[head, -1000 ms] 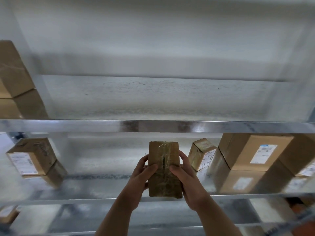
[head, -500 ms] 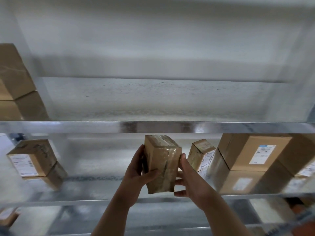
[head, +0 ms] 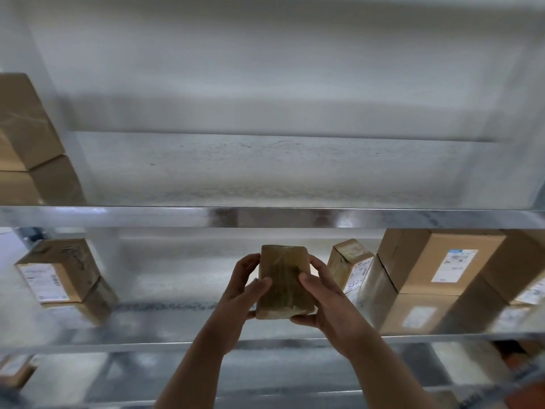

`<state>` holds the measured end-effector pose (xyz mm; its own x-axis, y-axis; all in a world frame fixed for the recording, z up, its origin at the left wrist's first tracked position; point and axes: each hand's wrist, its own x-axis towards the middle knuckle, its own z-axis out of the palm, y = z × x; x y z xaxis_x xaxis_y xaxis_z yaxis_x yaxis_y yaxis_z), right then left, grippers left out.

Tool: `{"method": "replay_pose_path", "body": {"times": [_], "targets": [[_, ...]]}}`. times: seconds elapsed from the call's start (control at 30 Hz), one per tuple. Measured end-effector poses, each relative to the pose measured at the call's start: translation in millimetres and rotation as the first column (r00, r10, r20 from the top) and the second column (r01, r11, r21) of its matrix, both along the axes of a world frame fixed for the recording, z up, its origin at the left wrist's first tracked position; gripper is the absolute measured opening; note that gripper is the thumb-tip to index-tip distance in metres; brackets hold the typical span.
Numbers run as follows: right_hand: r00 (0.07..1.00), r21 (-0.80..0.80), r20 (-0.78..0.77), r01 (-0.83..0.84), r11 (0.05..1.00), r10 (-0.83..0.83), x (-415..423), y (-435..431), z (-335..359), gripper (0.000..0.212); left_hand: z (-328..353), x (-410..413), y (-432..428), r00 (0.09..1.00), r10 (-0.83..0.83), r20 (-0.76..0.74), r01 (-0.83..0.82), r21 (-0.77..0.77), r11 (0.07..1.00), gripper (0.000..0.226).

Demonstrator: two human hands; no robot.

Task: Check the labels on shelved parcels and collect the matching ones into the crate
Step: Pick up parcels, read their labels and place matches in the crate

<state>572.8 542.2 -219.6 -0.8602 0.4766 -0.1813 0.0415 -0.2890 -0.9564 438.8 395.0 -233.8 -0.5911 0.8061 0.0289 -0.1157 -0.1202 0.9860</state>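
hidden: print on labelled boxes (head: 436,261) at right blurring beyond reading; upper box (head: 23,122) being cut off at left | hands: left hand (head: 241,293) and right hand (head: 327,302) gripping taped parcel (head: 283,280) (thumbs on near face) | parcel: hanging above middle shelf (head: 177,320), centre

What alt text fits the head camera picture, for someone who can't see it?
A left hand and right hand hold a small taped brown parcel before a metal shelf. Labelled cardboard boxes stand on it at both sides.
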Motion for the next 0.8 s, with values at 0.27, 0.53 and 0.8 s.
{"method": "replay_pose_path", "body": {"times": [0.27,0.53,0.8], "targets": [[0.999,0.089,0.022,-0.029,0.996,0.027,0.1,-1.4,5.9,0.068,-2.6,10.9,6.6,0.998,0.05,0.023,-0.051,0.028,0.998,0.065],[0.995,0.057,-0.101,0.006,0.998,0.0,-0.5,-2.0,-1.7,0.06,-4.7,10.3,11.3,0.997,0.081,0.017,-0.081,0.014,0.997,0.073],[0.999,0.075,-0.035,-0.016,0.997,0.018,4.5,1.5,0.7,0.064,0.6,11.6,13.0,0.999,0.035,-0.017,-0.036,-0.024,0.999,0.05]]}}
